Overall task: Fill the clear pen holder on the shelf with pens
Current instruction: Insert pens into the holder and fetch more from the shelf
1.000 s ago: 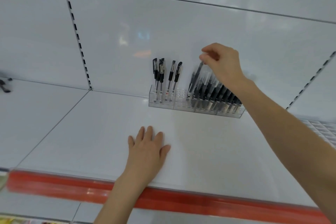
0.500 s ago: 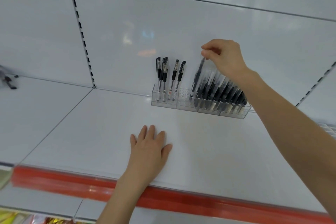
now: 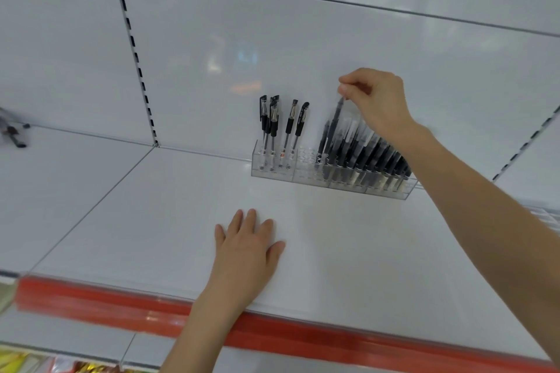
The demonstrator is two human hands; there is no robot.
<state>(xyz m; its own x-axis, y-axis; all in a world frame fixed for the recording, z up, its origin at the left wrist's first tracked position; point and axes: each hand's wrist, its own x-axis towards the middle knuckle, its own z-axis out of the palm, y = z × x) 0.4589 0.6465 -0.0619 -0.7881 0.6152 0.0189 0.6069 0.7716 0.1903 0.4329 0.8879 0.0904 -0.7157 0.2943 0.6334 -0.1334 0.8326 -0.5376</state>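
Observation:
A clear pen holder [image 3: 306, 172] stands at the back of the white shelf [image 3: 151, 221], against the rear wall. Several black capped pens [image 3: 274, 124] stand upright in its left section. Many black pens with clear caps [image 3: 366, 154] lean in its right half. My right hand [image 3: 377, 100] is above that group and pinches the top of one black pen [image 3: 335, 127], whose lower end sits among the holes near the middle of the holder. My left hand [image 3: 245, 254] rests flat on the shelf in front, fingers straight.
A red price strip [image 3: 121, 303] runs along the shelf's front edge. Slotted uprights [image 3: 135, 51] rise on the back wall at left and right. Dark objects [image 3: 13, 133] lie on the neighbouring shelf at far left. Coloured packages [image 3: 18, 363] show below.
The view has shifted slightly. My right hand still pinches the same pen, now held more upright at the left edge of the leaning group. My left hand has stayed flat.

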